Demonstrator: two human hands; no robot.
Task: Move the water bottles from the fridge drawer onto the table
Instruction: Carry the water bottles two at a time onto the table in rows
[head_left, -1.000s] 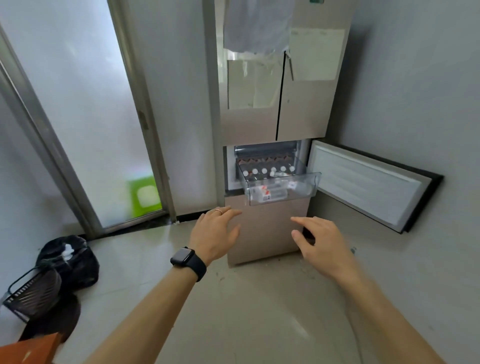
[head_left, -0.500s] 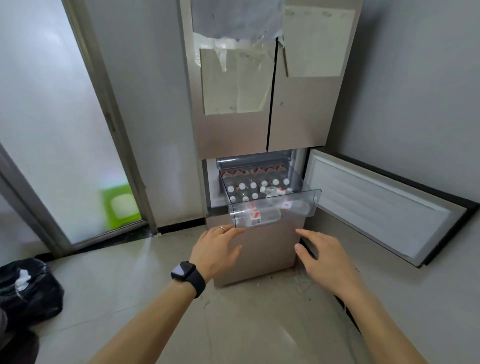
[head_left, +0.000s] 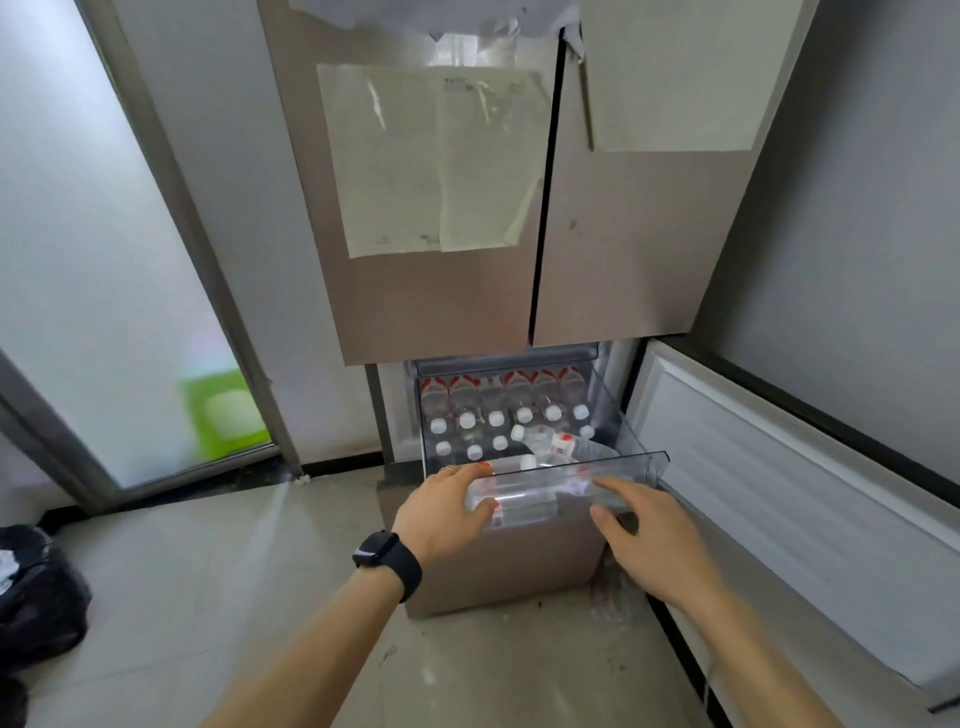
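Recorded at reach stage: left hand (head_left: 447, 512) and right hand (head_left: 654, 540), fingers apart, holding nothing, at near wall of fridge drawer (head_left: 623, 460); water bottles (head_left: 496, 418) inside; next judged to need reaching over it to clasp one.

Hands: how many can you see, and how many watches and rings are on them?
Hands: 2, the left hand and the right hand
Watches: 1, the watch on the left wrist
Rings: 1, the ring on a left finger
Total: 4
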